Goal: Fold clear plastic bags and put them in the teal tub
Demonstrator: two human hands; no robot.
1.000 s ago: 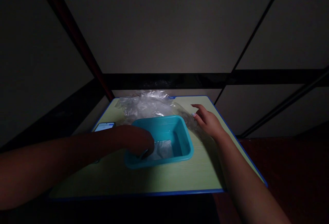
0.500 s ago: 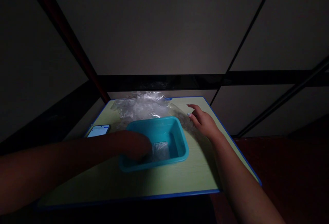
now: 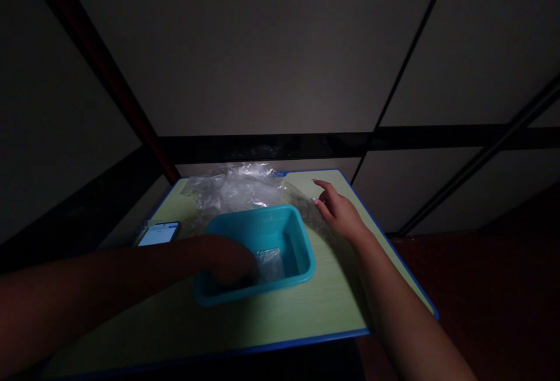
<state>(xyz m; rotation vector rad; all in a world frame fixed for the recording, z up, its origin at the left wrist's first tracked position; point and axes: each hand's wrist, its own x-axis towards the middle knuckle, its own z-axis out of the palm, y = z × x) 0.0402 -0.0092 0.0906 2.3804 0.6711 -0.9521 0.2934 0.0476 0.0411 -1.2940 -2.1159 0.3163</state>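
Observation:
My left hand (image 3: pixel 234 261) reaches down inside a turquoise plastic basin (image 3: pixel 301 235), its fingers hidden in shadow. Close to those fingers, on the basin's floor, lies a small clear plastic packet (image 3: pixel 270 264); whether I grip it does not show. To the right of the basin, my right hand (image 3: pixel 340 212) hovers above the table with its thumb and index finger apart and nothing between them. Beneath and beside that hand, a thin strip of see-through plastic (image 3: pixel 306 206) stretches over the tabletop. Crumpled clear plastic bags (image 3: pixel 240 188) are heaped behind the basin.
The pale green table (image 3: pixel 324 311) has a blue edge. At its left side lies a phone (image 3: pixel 158 234) with a lit screen, partly covered by my left forearm. A panelled wall (image 3: pixel 262 48) rises directly behind the table, and a dark red floor (image 3: pixel 472 287) shows on the right.
The whole view has shifted slightly, so the table and basin appear a little lower and further left. My left hand stays in the basin and my right hand keeps its pose.

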